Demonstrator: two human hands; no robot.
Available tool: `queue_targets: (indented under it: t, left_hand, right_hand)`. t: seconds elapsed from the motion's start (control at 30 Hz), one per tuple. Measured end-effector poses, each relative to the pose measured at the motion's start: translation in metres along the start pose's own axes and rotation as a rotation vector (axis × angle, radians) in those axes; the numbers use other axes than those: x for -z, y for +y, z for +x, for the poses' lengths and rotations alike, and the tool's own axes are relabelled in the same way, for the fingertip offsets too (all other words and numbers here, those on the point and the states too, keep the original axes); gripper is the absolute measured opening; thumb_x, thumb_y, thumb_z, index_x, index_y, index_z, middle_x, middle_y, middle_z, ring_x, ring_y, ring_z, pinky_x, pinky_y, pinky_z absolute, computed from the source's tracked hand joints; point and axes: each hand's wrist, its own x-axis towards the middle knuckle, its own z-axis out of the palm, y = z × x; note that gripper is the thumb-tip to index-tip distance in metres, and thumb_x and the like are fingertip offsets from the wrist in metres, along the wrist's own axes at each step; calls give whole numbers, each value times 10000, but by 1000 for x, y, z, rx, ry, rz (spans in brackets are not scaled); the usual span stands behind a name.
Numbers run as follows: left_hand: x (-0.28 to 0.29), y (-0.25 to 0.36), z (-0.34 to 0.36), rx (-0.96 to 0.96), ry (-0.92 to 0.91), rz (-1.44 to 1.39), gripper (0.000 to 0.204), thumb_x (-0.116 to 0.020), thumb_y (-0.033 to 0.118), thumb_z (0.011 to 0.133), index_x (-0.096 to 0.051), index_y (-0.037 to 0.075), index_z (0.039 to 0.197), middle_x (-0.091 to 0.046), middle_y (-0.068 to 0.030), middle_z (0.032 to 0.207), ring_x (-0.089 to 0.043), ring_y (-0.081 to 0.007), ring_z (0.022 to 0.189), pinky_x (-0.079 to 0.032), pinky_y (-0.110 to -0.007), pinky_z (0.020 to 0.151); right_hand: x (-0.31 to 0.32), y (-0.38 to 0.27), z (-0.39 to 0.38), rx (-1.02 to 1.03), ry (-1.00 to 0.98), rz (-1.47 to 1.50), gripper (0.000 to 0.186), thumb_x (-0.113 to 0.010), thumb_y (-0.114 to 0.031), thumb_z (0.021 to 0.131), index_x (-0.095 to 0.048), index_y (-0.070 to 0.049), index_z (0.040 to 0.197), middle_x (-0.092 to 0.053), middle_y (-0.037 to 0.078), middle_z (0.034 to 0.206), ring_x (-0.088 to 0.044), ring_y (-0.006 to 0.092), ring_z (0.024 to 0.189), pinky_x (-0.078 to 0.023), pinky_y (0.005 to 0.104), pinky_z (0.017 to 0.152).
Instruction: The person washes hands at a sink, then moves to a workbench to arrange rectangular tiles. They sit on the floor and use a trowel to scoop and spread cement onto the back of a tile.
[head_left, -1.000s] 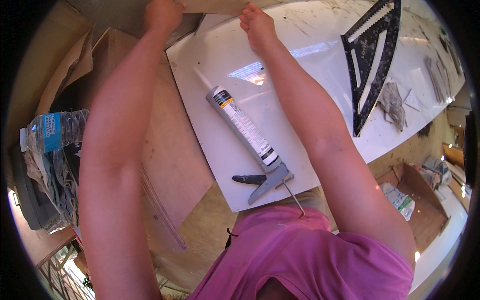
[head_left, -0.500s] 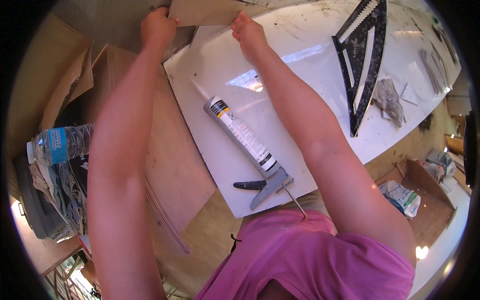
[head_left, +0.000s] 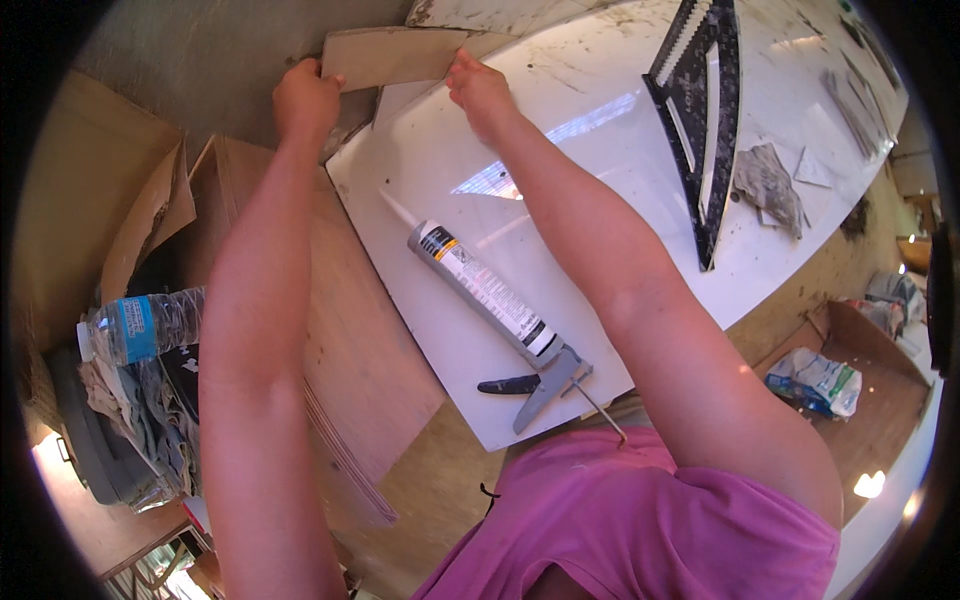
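Note:
At the far edge of the white table, both my arms reach out to a thin, flat brown strip that looks like cardboard or thin board. My left hand grips its left end between thumb and fingers. The fingers of my right hand are closed on its right end. A grey caulking gun loaded with a white sealant tube lies on the table between my forearms, nozzle pointing away from me. Its rod reaches my pink shirt.
Right of my right arm lie a black triangular square and a crumpled grey rag. Stacked brown boards lean beside the table's left edge. A water bottle rests on cloths at far left. Plastic bags sit in a wooden bin at right.
The strip and both hands appear slightly lower in the picture, and more of the strip shows. The whole view has shifted a little; both hands keep their grip.

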Motion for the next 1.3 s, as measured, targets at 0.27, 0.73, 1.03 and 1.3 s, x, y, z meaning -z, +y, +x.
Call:
queue_targets:
  t: [0.27,0.73,1.03,1.3]
  left_hand:
    - [2,4,-4,-10,10,-67,326,-725,256,859,-692,35,1096,-709,-190,1052,-673,-371,1007,-517,-455,861]
    - [5,4,-1,-10,-30,-24,335,-714,287,879,-697,52,1117,-714,-200,1036,-680,-380,995,-514,-459,849]
    - [5,4,0,-23,-27,-32,353,-719,293,872,-697,43,1120,-714,-202,1044,-684,-373,993,-515,-449,852]
    - [4,10,0,-37,2,-5,357,-712,296,879,-698,48,1135,-714,-195,1066,-683,-369,1005,-516,-438,864]
  right_hand:
    - [5,6,7,35,6,22,691,-581,-21,844,-386,-25,1508,-524,110,1404,-564,171,1078,-452,289,931]
    - [7,17,16,76,9,-39,713,-605,-3,831,-389,-35,1510,-542,122,1390,-563,142,1052,-464,252,876]
    - [7,14,14,95,28,-71,699,-593,-15,840,-396,-46,1510,-555,110,1373,-564,129,1032,-467,246,879]
    - [10,12,16,107,48,-41,666,-587,-54,856,-422,-64,1501,-592,11,1047,-525,84,830,-442,229,727]
